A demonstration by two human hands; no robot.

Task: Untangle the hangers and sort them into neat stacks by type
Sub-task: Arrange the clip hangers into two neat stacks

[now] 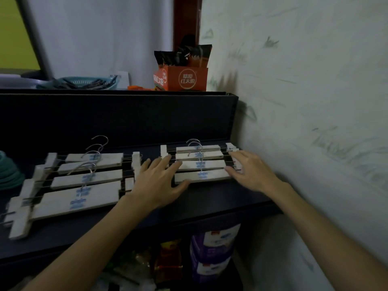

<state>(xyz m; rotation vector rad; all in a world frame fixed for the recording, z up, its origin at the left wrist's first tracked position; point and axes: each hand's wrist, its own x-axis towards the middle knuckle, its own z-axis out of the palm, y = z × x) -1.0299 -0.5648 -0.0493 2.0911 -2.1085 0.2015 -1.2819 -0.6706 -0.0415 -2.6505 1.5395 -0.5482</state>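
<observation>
Resting flat, both hands, left (160, 181) and right (251, 172), bracket the right hanger stack (201, 164), fingers apparently straight, gripping nothing.

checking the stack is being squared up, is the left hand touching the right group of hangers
Touching. The head view shows the left hand with straight fingers laid over the left ends of the right group of hangers, thumb against the nearest bar.

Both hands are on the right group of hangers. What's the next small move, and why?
Probably press inward with the left hand and right hand to square up the right hangers. Their boards lie staggered, and both hands already rest flat at the ends.
</observation>
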